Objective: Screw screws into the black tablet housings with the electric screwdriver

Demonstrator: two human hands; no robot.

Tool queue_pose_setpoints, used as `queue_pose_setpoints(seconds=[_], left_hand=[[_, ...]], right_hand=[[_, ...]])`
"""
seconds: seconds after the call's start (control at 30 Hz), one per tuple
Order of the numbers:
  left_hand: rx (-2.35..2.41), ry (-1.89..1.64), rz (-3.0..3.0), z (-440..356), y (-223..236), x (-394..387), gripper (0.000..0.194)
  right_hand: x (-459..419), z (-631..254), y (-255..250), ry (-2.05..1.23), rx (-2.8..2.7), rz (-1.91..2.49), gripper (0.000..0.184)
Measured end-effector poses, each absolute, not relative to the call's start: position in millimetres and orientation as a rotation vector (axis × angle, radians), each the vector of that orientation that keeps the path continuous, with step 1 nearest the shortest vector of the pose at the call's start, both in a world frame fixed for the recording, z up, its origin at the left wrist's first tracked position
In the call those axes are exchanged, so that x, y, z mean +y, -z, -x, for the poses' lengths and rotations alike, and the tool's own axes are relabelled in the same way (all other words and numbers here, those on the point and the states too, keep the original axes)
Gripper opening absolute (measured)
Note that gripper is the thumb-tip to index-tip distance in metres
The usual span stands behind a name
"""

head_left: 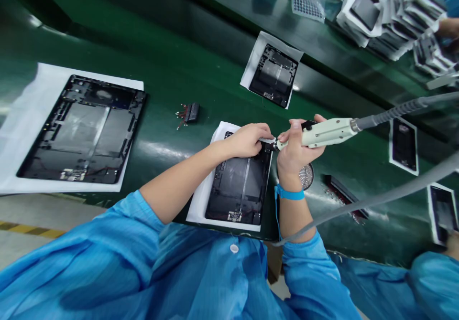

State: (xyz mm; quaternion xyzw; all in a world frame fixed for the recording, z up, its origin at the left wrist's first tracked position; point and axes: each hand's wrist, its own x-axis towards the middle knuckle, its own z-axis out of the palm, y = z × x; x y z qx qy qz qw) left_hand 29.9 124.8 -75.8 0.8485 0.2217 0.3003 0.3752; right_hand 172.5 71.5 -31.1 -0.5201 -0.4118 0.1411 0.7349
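Note:
My right hand (294, 154) is wrapped round a pale green electric screwdriver (328, 133), which is tilted almost level with its tip pointing left. A grey cable runs from its back end. My left hand (247, 141) is closed at the screwdriver's tip, over the upper edge of an opened tablet (234, 181). A small whitish piece shows at its fingertips, but what it is I cannot make out. The tablet lies on a white sheet (201, 200), its black inside, a pale ribbon strip and a small board facing up. My hands hide its top part.
More opened tablets lie on white sheets at left (79, 133) and behind (276, 76). A bundle of small wired parts (190, 113), a perforated round dish (306, 176) and a black strip of parts (344, 196) are nearby. Stacked panels (398, 19) stand back right. A co-worker's sleeve (433, 277) shows at right.

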Motion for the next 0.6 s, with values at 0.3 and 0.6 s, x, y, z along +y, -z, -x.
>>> queue_pose_setpoints(seconds=[0.3,0.6], left_hand=[[0.654,-0.784,-2.16,-32.3,75.6,122.5,0.057],[0.592,-0.866,-2.118,-32.3,87.5,124.9,0.051]], right_hand=[[71.1,-169.5,35.1,-0.341,-0.921,1.129,0.053],[72.9,-165.7,46.4,-0.367,-0.945,1.232,0.068]])
